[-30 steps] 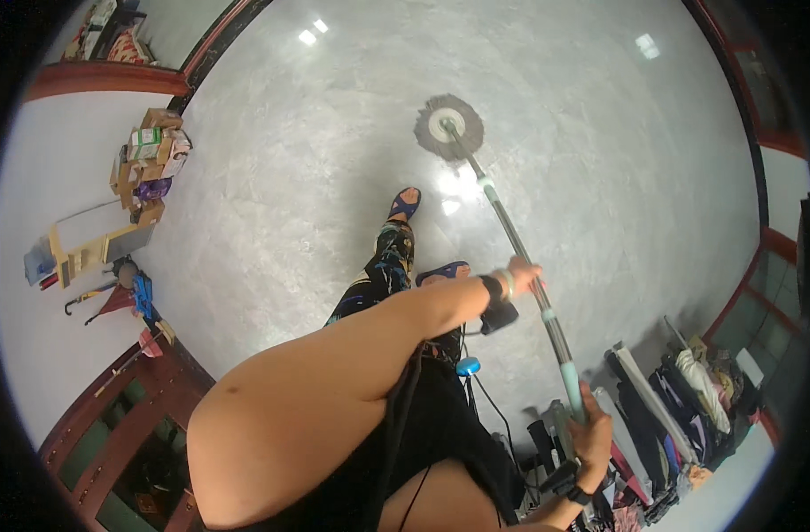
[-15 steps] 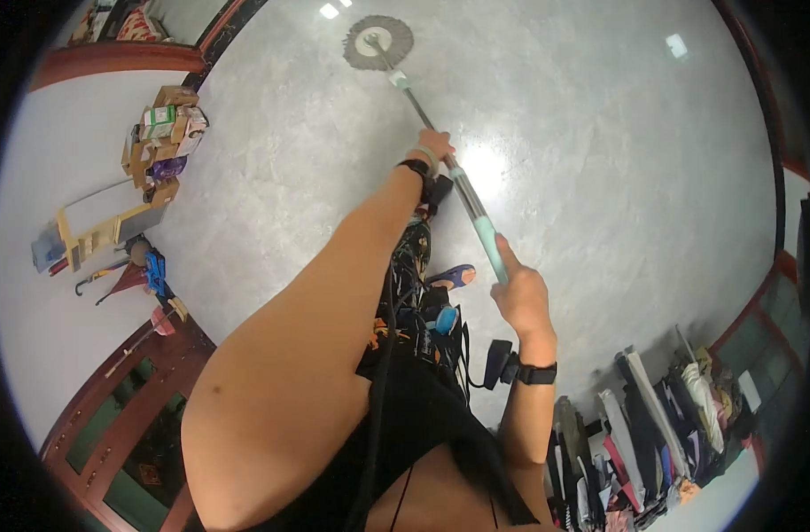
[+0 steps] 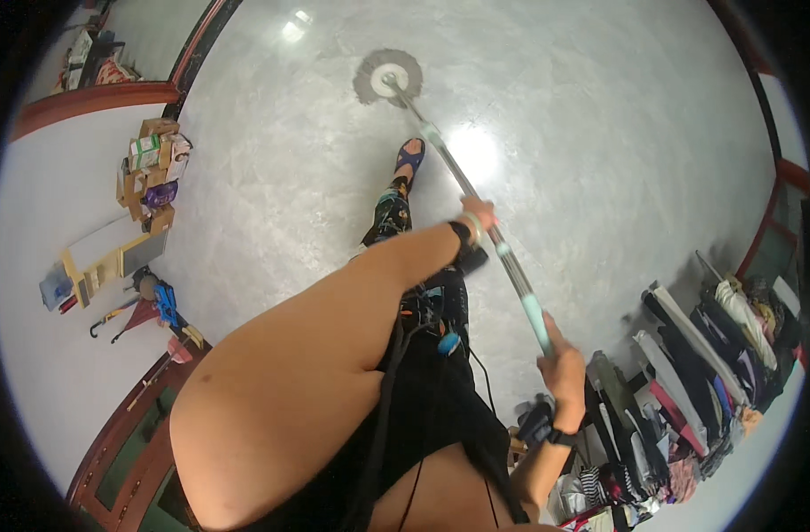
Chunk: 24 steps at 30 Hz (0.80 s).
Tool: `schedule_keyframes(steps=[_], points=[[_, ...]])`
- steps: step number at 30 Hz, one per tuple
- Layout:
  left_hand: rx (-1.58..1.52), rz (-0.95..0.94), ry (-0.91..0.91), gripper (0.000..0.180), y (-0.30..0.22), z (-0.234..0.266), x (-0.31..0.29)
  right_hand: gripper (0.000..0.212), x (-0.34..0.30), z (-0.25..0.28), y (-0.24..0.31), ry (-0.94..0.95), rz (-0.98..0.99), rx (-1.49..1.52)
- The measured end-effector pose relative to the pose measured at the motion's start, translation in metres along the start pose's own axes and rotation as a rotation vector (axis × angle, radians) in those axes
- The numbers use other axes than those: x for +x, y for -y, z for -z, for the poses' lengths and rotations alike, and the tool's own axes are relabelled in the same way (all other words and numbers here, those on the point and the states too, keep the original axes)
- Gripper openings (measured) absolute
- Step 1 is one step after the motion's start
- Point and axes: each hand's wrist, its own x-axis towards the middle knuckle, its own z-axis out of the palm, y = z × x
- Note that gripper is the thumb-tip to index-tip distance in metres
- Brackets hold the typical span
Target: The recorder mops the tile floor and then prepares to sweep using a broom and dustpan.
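Note:
A mop (image 3: 462, 176) with a silver pole and pale green grips runs slantwise across the view. Its round grey string head (image 3: 408, 69), with a white centre disc, lies flat on the grey floor (image 3: 281, 204) ahead of me. My left hand (image 3: 480, 213) is closed round the middle of the pole. Lower down and to the right, my right hand (image 3: 563, 368) is wrapped round the green upper grip, thumb lying along it. Each wrist wears a black strap with a small device. One foot in a dark blue sandal (image 3: 410, 156) stands just short of the mop head.
Stacked cardboard boxes (image 3: 150, 168) stand along the left wall, with a yellow-framed board (image 3: 112, 262) and umbrellas (image 3: 135, 319) nearer. A dark red wooden door (image 3: 126, 443) is at lower left. A rack of hanging clothes (image 3: 680, 381) fills the lower right.
The mop head and both hands have come nearer to me and shifted right. My sandalled foot has stepped forward toward the mop head. Both hands keep their hold.

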Motion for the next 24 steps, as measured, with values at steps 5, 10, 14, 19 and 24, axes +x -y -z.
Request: schedule_keyframes(steps=[5, 10, 14, 19, 24], points=[[0.163, -0.238, 0.159, 0.038, -0.106, -0.107, -0.051, 0.07, -0.116, 0.023, -0.029, -0.059, -0.102, 0.119], [-0.486, -0.344, 0.36, 0.019, -0.168, -0.189, -0.066, 0.073, -0.185, 0.05, -0.032, -0.004, -0.299, 0.102], [-0.88, -0.039, 0.407, 0.021, -0.184, -0.216, -0.048, 0.076, -0.177, 0.063, -0.018, -0.016, -0.284, 0.208], [-1.144, 0.119, 0.143, 0.038, -0.122, -0.123, -0.034, 0.075, -0.117, 0.069, 0.014, 0.087, -0.261, 0.295], [-1.482, 0.39, -0.04, 0.053, -0.009, 0.016, -0.005, 0.073, -0.017, 0.04, 0.073, 0.098, -0.105, 0.218]])
